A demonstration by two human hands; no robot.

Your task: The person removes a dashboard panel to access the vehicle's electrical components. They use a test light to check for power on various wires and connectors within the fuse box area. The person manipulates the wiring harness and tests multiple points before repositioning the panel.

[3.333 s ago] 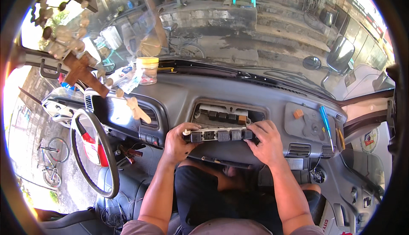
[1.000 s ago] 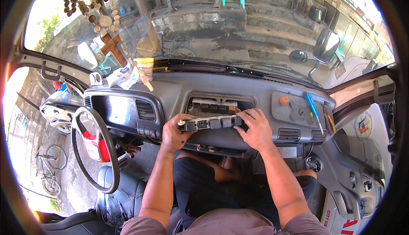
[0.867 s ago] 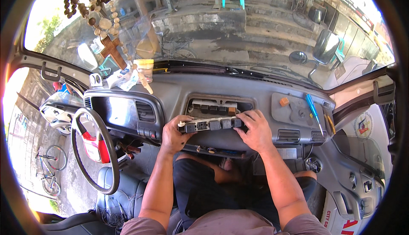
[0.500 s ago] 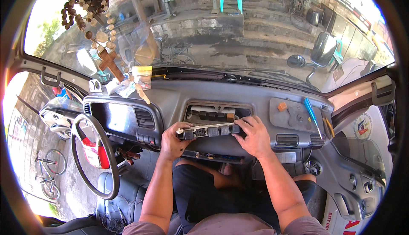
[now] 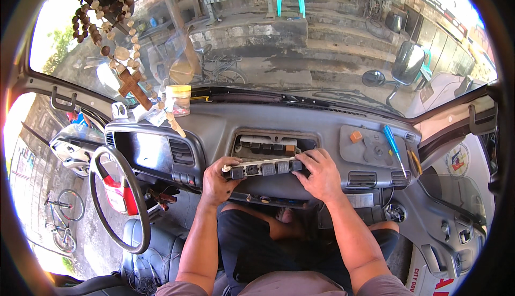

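A strip-like relay block [image 5: 268, 168] with a pale top edge and several black square relays along its front spans the gap between my two hands. My left hand [image 5: 218, 182] grips its left end, fingers closed around it. At the other end, my right hand [image 5: 321, 175] pinches the block between thumb and fingers. Just beyond it lies an opening [image 5: 315, 135] in the dashboard. Inside that opening sits another row of black relays [image 5: 266, 148], with an orange-brown relay [image 5: 290, 149] at its right end. My fingers partly cover both ends of the held block.
On the dashboard's right, a grey panel [image 5: 370, 154] carries a loose orange relay [image 5: 356, 136]. Beside it lie a blue-handled screwdriver [image 5: 392, 141] and an orange-handled tool [image 5: 414, 161]. A steering wheel [image 5: 140, 202] stands left; a wooden rosary [image 5: 129, 84] hangs before the windshield, near a yellow-lidded tub [image 5: 178, 101].
The hanging rosary has swung left. Both hands keep their hold on the relay block, which has shifted only very slightly.
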